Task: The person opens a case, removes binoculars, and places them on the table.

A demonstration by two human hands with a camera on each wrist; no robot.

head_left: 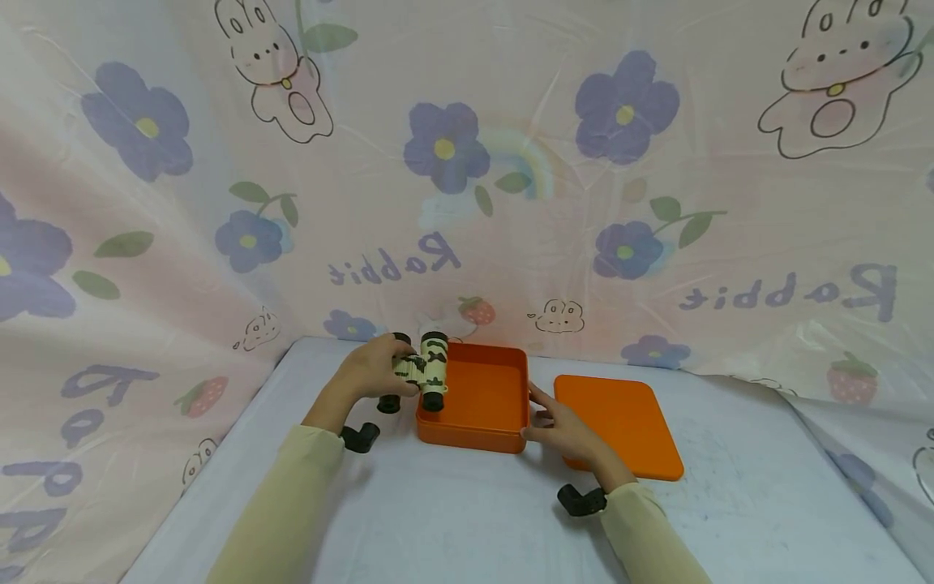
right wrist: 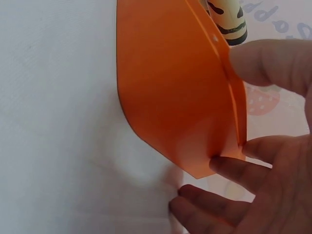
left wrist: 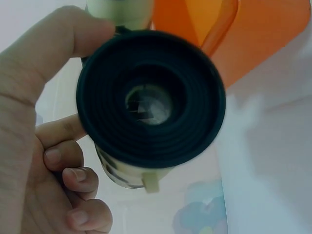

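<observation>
Camouflage-patterned toy binoculars point(head_left: 434, 361) with black ends are held by my left hand point(head_left: 368, 371) over the left side of an open orange box point(head_left: 470, 436). One barrel overlaps the box's left rim; the other hangs outside it. In the left wrist view, a black round end point(left wrist: 151, 141) of the binoculars faces the camera, with the thumb and index finger against the barrel and the other fingers curled beside it. My right hand point(head_left: 565, 434) touches the box's right wall, thumb near the front corner. The right wrist view shows its fingertips along the orange wall point(right wrist: 170, 87).
A flat orange lid point(head_left: 620, 422) lies on the white table point(head_left: 438, 519) just right of the box, partly behind the right hand. A patterned curtain point(head_left: 511, 243) hangs behind the table. Black wrist cameras point(head_left: 361, 438) sit on both wrists.
</observation>
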